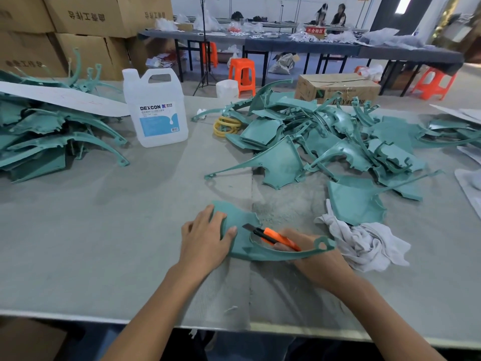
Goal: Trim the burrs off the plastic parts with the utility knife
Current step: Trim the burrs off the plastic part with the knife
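A teal plastic part with a long curved arm lies on the grey table near its front edge. My left hand rests on the part's left side, fingers over its top and thumb pressed on its face. My right hand grips an orange utility knife. The dark blade end lies at the inner edge of the part's cut-out. The part's curved arm crosses in front of my right fingers and hides some of them.
A heap of teal parts fills the right middle of the table, and a stack of them lies at the left. A white jug, yellow rings and a white rag are nearby. Behind stand cardboard boxes.
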Motion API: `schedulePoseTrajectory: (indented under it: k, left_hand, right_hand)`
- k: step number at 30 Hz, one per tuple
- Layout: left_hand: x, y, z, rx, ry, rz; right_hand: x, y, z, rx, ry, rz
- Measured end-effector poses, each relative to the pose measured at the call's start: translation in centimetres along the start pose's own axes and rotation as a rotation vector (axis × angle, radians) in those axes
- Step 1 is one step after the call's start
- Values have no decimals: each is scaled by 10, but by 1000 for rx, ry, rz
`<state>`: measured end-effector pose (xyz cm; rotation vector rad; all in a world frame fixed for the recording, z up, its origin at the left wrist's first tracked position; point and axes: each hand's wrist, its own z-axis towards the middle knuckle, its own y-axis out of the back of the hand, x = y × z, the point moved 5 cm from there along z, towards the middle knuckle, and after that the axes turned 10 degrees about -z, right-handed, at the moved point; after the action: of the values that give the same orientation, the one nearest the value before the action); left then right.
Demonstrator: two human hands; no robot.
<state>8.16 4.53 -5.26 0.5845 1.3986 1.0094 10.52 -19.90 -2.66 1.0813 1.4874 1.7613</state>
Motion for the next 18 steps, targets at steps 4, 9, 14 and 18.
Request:
schedulePoseTrajectory:
  k: [4,9,14,18]
  left_hand:
    - [5,0,2,33,-35,-37]
    - [7,-6,0,52,-18,-71]
    - [7,-8,-1,58,-4,-91]
    - [8,-9,-2,68,1,-92]
  right_hand:
    - [-3,2,1,54,-10,-57]
    - [0,2,-2,41,-35,-94]
    - [2,2,-1,43,-49,-59]
    - [0,2,0,-19,-114,-64]
